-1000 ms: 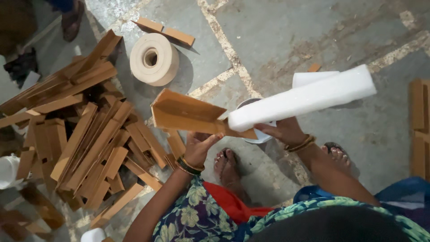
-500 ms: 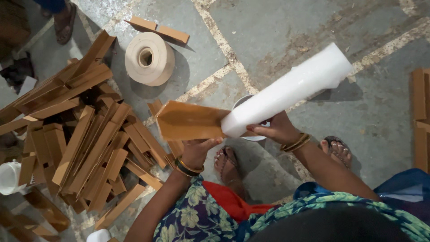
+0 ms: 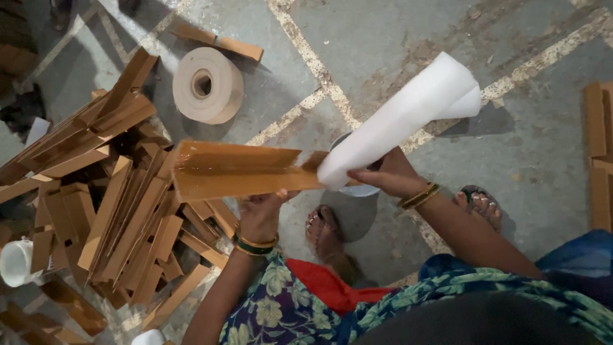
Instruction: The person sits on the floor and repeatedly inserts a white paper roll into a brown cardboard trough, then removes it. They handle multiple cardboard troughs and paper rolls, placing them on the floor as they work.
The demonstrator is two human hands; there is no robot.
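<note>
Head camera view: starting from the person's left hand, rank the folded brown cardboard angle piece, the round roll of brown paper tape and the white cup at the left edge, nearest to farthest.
1. Folded brown cardboard angle piece: held by the left hand, just above it.
2. Round roll of brown paper tape: on the floor, up and to the left.
3. White cup: far left edge, beyond the cardboard pile.

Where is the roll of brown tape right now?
In the head view the roll of brown tape lies on the concrete floor at upper left, just right of the pile of cardboard pieces and above the cardboard piece held by the left hand.
</note>
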